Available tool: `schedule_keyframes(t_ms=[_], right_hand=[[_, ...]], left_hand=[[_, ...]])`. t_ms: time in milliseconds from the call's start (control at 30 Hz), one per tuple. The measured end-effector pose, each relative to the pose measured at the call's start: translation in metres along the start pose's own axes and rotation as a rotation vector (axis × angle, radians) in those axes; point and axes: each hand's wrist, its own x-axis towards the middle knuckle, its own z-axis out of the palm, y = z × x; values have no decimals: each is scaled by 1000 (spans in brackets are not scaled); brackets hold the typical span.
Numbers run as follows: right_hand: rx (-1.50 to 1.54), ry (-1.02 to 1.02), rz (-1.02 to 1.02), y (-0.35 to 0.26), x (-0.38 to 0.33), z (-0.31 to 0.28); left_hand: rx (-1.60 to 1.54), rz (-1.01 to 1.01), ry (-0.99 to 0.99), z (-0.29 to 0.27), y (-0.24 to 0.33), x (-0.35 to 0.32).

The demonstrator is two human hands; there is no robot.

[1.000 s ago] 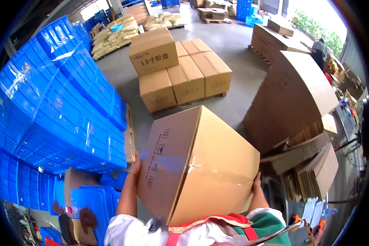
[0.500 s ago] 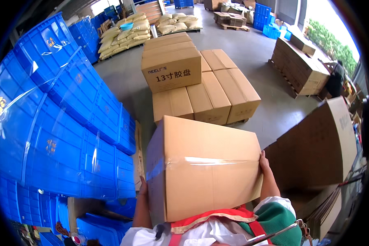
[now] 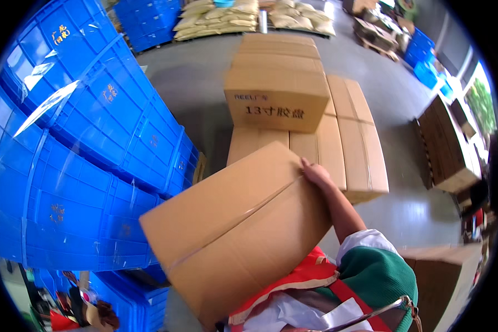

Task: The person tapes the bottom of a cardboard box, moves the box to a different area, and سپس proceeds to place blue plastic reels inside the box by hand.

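Note:
A large brown cardboard box (image 3: 232, 221) with a taped seam is held tilted in front of my body, its far corner raised to the right. My right hand (image 3: 315, 172) grips the box's right edge near that corner, fingers pressed on the cardboard. My left hand is hidden behind the box. Just beyond stands a stack of similar cartons (image 3: 365, 138), and one printed carton (image 3: 276, 99) lies on top of its left part. The held box overlaps the stack's near side in the view; whether they touch, I cannot tell.
Blue plastic crates (image 3: 88, 182), wrapped in clear film, rise high along my left. Pale filled sacks (image 3: 221, 19) lie on pallets at the back. A long carton (image 3: 448, 146) stands on the right, and another brown box (image 3: 448, 271) is close by my right side.
The box has tilted and turned, its right end now up and nearer the carton stack. My right hand has moved forward with it. The left hand has gone out of sight, and the view has shifted.

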Motion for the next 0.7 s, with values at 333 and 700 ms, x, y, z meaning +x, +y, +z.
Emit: schedule_keyframes(t_ms=[333,700], right_hand=[[-330,-118,-721,-254,135,2],[106,225,-1350,-64,55,-60]], left_hand=[[-441,21,270,92,-18,73],[-781,-67,310,225,-114,84]])
